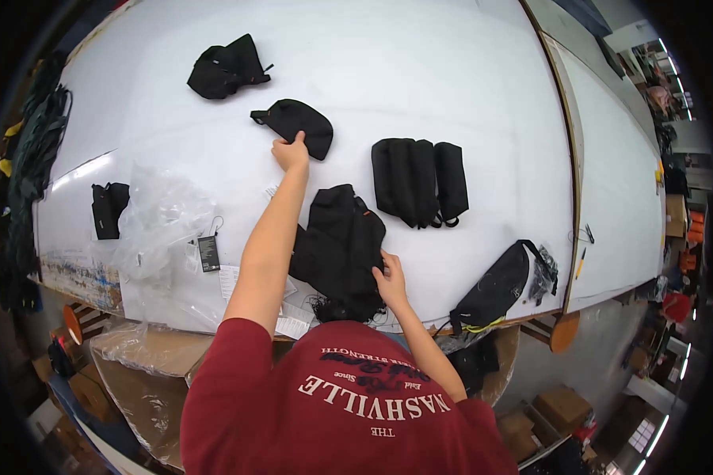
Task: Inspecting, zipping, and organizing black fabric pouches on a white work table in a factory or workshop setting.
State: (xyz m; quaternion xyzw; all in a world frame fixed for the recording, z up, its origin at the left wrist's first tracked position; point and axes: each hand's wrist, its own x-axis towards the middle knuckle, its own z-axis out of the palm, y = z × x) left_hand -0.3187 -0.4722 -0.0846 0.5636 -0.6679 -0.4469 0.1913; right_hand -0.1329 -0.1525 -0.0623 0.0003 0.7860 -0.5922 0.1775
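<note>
Stretched out over the white table, my left hand (291, 152) is closed on the lower edge of a black fabric pouch (305, 123), which has a rounded side and a small tab at its left end. Nearer to me lies a larger black fabric bag (345, 237), soft and folded. My right hand (390, 283) grips its right edge, thumb on top and the other fingers partly hidden. Beyond the pouch sits another crumpled black bag (226, 67). Several black pouches (408, 182) lie side by side to the right, away from both hands.
Clear plastic bags (162, 222), a black hang tag (208, 253) and a small black pouch (108, 210) lie on the left. A black bag (495, 285) rests near the front right edge. A yellow pen (581, 264) lies on the adjoining table. Cardboard boxes (146, 388) stand below.
</note>
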